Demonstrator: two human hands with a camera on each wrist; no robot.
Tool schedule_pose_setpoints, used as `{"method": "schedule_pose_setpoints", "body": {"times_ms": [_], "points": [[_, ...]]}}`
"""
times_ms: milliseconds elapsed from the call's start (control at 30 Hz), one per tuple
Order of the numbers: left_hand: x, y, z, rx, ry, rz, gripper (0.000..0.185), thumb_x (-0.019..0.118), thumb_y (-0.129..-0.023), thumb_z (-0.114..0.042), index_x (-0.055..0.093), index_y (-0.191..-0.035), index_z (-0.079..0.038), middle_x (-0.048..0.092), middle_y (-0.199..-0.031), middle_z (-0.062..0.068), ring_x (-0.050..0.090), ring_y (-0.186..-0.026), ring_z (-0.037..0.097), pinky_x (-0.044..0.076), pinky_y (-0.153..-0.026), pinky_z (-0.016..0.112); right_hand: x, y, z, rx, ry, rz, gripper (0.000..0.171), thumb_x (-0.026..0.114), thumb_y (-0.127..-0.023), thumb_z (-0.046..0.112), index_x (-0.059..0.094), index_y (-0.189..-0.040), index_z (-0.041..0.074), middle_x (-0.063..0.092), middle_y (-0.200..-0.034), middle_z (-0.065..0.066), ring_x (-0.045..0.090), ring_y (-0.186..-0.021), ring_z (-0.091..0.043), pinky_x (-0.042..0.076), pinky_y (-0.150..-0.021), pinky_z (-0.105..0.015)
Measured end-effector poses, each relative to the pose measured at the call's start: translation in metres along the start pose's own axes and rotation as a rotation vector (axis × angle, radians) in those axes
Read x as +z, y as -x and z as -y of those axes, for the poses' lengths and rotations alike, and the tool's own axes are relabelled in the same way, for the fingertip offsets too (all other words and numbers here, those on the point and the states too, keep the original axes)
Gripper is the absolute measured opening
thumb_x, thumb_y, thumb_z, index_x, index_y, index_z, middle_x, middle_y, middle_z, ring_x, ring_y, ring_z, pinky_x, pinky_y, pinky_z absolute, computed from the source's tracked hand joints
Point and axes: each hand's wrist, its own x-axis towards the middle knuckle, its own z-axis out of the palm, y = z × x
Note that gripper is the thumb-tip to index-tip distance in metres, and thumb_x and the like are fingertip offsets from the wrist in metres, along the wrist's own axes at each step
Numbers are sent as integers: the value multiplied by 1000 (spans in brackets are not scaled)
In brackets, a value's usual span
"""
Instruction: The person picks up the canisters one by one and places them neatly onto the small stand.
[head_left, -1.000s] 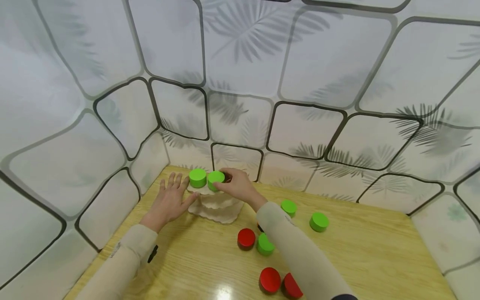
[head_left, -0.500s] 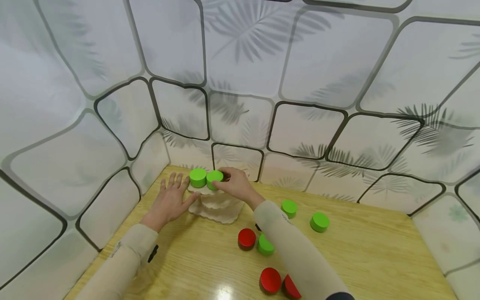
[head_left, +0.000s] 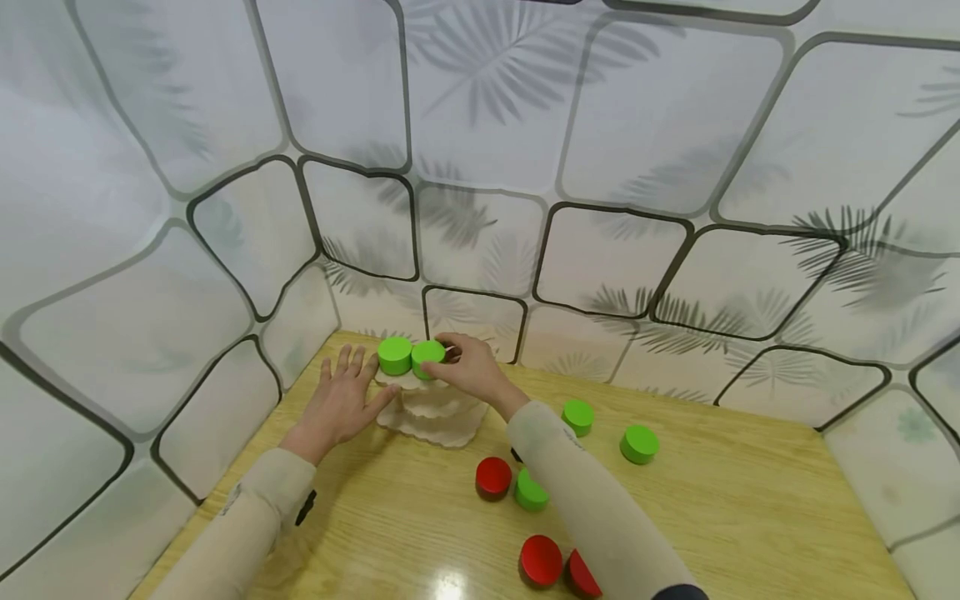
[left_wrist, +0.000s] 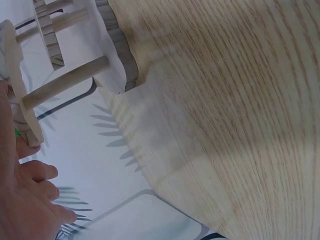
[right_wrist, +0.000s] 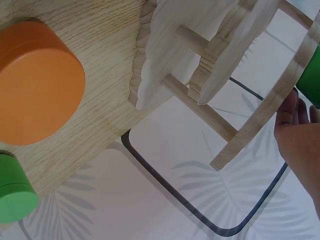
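A tiered wooden stand (head_left: 446, 431) with scalloped shelves stands in the table's back left corner. On its top shelf sit two smooth green cylinders side by side, the left green cylinder (head_left: 394, 356) right up against the right green cylinder (head_left: 426, 358). My right hand (head_left: 474, 367) pinches the right one from its right side, thumb in front. My left hand (head_left: 339, 407) is spread at the left end of the top shelf, fingers straight, thumb near the front edge. From the left wrist, fingertips (left_wrist: 30, 149) show right at the shelf's (left_wrist: 31, 127) end.
On the wooden table (head_left: 735, 508) lie red cylinders (head_left: 492, 477) and more green cylinders (head_left: 638, 444), some partly behind my right sleeve (head_left: 600, 500). An orange cylinder (right_wrist: 42, 95) shows large in the right wrist view. Patterned white walls (head_left: 480, 242) enclose the table's back and sides.
My right hand has shifted slightly left with the right green cylinder, narrowing the gap to the left one. The left hand has stayed in place.
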Motion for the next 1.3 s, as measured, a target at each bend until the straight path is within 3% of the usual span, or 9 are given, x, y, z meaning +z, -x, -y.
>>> {"method": "schedule_pose_setpoints", "body": {"times_ms": [133, 267, 600, 933, 1300], "points": [[1, 0, 0, 0, 0, -4, 87, 40, -109, -63, 33, -163, 5, 23, -169, 35, 11, -160, 55, 11, -124, 77, -5, 7, -3, 33, -12, -21, 63, 78, -95, 42, 61, -148, 14, 68, -140, -7, 68, -118, -24, 60, -96, -41], [1, 0, 0, 1, 3, -6, 87, 41, -109, -62, 33, -162, 5, 23, -169, 35, 11, -159, 55, 11, -124, 77, -14, 16, -9, 35, -20, -48, 58, 77, -96, 41, 63, -145, 15, 67, -143, -6, 67, -122, -24, 58, -102, -45], [-1, 1, 0, 5, 4, 0, 87, 40, -109, -62, 31, -162, 6, 20, -169, 35, 9, -159, 56, 9, -125, 76, -48, 48, -25, 33, -26, -96, 54, 77, -97, 34, 64, -142, 8, 70, -136, -10, 68, -119, -26, 57, -101, -46], [-1, 0, -1, 16, -3, -8, 86, 41, -109, -61, 34, -161, 7, 23, -169, 35, 12, -159, 56, 11, -124, 77, -82, 89, -43, 31, -35, -86, 49, 76, -98, 33, 65, -141, 13, 68, -138, -10, 65, -124, -27, 55, -106, -45], [1, 1, 0, 23, 3, -10, 85, 41, -110, -60, 33, -161, 8, 22, -168, 36, 11, -158, 57, 11, -123, 78, -99, 142, -78, 38, -13, -109, 51, 76, -99, 31, 62, -145, 11, 69, -137, -12, 68, -121, -31, 57, -103, -43]]}}
